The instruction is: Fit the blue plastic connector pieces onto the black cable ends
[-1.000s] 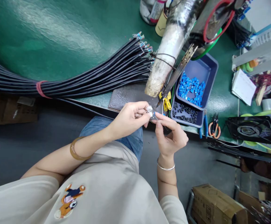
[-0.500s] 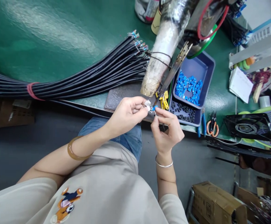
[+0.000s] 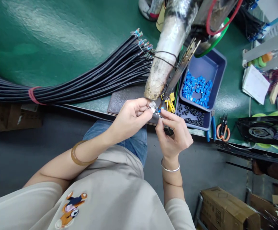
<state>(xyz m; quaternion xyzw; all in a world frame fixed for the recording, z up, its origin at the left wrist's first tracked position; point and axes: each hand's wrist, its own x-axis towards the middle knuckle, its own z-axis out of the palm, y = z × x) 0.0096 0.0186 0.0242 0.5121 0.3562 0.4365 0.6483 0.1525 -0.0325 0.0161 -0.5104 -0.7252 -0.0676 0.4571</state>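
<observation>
My left hand (image 3: 132, 117) pinches a small white connector (image 3: 152, 105) between thumb and fingertips. My right hand (image 3: 174, 131) is closed at the fingertips on a thin pale wire (image 3: 159, 115), just right of the connector. A small blue part (image 3: 160, 110) shows between the two hands, partly covered by the right fingers. The dark soldering iron (image 3: 177, 77) slants down from above, its tip end close to the blue part; whether they touch I cannot tell. Yellow-handled pliers (image 3: 170, 103) lie just behind the right fingers.
Black cables (image 3: 93, 76) lie bundled at left with a pink tie (image 3: 31, 95). A plastic-wrapped pipe (image 3: 164, 64) hangs over the work. At right stand a bin (image 3: 216, 60) of blue parts, a lower tray of black pieces, orange-handled cutters (image 3: 222, 129) and a fan (image 3: 264, 131).
The view has shifted slightly, so the bins and tools at right appear further right. My right hand is a little further right and covers more of the blue part. Both grips persist.
</observation>
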